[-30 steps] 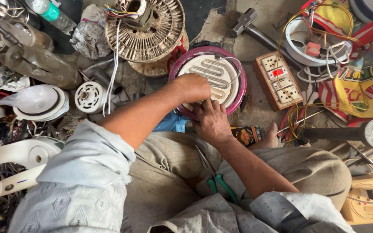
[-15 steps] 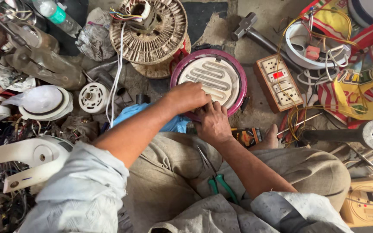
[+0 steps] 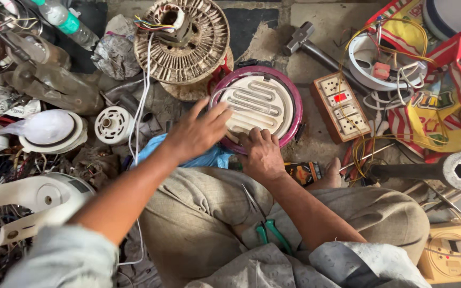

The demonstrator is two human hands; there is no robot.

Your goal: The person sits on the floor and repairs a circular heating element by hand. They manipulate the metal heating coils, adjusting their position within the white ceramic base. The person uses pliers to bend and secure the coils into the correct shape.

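both hands point(image 3: 230, 141) on heater plate point(image 3: 256, 106), apparently floor-level.

Left hand point(image 3: 196, 133) and right hand point(image 3: 262, 154) bare, no rings, no watch seen. Forearms bare. Pale grey-blue sleeves point(image 3: 65, 261) rolled above elbows, lower left and lower centre of frame. Khaki-beige trousers point(image 3: 209, 218), creased, centre bottom.

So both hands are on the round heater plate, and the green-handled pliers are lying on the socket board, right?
Not quite. In the head view both hands, left and right, are on the heater plate, but the pliers lie on the person's lap, not on the socket board.
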